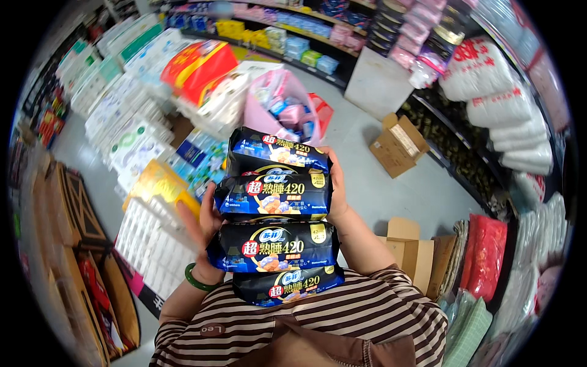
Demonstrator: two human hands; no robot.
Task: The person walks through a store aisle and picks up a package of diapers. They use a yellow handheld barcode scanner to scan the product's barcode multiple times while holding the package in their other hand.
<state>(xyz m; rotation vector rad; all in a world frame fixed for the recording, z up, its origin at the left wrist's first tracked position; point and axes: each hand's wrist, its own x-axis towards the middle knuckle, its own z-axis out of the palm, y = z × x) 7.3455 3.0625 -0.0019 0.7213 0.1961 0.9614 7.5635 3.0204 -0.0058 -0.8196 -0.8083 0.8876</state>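
Note:
Several dark blue and black packs of sanitary pads (275, 247) form a stack held against my striped shirt, their printed fronts facing up. My right hand (337, 183) grips the far right side of the stack, its fingers partly hidden behind the packs. On the left side, my left hand (206, 229) presses against the packs, with a green bangle (198, 279) at the wrist; its fingers look blurred. Just beyond the stack stands a pink bag (261, 114) filled with small pink and blue packs.
White packaged goods (133, 142) and a red and yellow pack (199, 69) are piled at the left. An opened cardboard box (399, 146) sits on the grey floor at the right. Stocked shelves (316, 34) run along the back; wooden bins (78, 275) stand at the lower left.

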